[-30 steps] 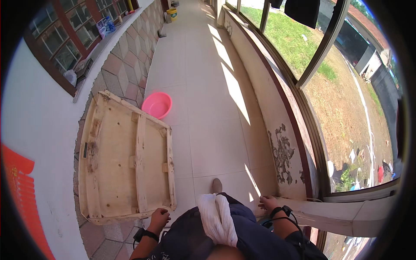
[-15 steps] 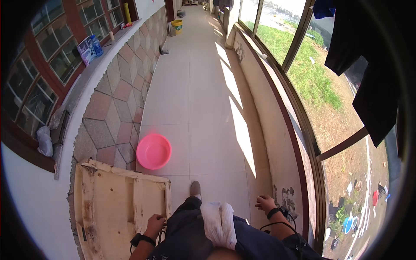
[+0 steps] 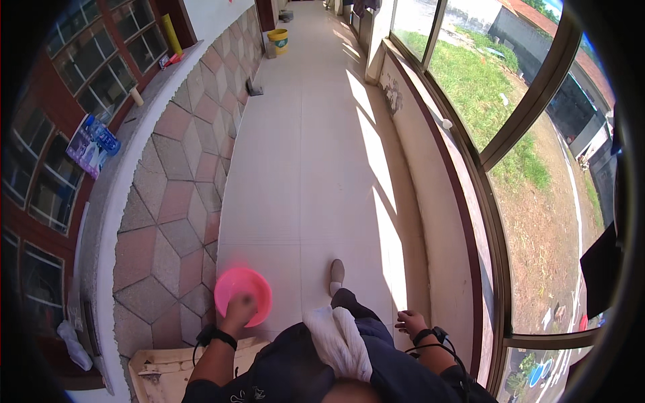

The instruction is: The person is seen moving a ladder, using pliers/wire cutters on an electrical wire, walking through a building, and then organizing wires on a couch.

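My left hand [image 3: 240,310] reaches out over the near rim of the pink basin [image 3: 243,295], which sits on the pale tiled floor [image 3: 302,181] at its left edge, just beside the foot of the hexagon-tiled wall [image 3: 178,201]. The hand overlaps the basin and is motion-blurred; fingers look curled down onto the rim, but I cannot tell whether they actually grip it. Left wrist carries a dark band. My right hand [image 3: 411,324] hangs free near the right edge of the floor, close to the low plastered wall [image 3: 430,221], fingers loosely spread, holding nothing. A white cloth [image 3: 339,339] lies draped down my front, between both arms. One shoe [image 3: 336,274] is planted on the floor, right of the basin. A wooden panel [image 3: 168,373] lies behind the basin, at the lower left corner. A yellow bucket [image 3: 277,40] stands far down the floor.
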Demonstrator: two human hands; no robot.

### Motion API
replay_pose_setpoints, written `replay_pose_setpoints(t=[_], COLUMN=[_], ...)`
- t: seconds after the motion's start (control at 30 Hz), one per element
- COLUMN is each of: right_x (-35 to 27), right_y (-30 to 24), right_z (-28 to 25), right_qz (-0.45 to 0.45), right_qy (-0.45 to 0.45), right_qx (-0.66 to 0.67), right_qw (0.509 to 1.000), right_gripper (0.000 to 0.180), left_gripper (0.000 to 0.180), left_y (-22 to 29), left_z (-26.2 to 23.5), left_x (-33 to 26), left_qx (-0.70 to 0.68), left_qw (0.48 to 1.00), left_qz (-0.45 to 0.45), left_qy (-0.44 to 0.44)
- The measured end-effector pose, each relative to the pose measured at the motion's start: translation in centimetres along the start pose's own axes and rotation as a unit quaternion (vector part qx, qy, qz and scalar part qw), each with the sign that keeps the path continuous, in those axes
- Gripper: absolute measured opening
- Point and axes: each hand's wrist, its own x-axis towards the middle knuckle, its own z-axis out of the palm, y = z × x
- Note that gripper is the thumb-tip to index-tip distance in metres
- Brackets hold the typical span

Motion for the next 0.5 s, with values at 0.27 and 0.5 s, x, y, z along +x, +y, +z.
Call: replay_pose_setpoints(t=[0.27,0.5], right_x=[14.6,26.1], right_y=[-28.6,-52.3], right_z=[1.8,7.9], right_qz=[-0.035,-0.117], right_qy=[0.009,0.005], right_qx=[-0.043,-0.037], right_qw=[0.998,0.992], right_gripper=[0.041,0.039], left_gripper=[0.032,0.027], left_y=[10.1,22.9], left_z=[1.5,1.5], left_x=[11.6,27.9], left_qx=[-0.072,0.018], left_qw=[0.986,0.987], left_qz=[-0.152,-0.156], left_qy=[0.017,-0.041])
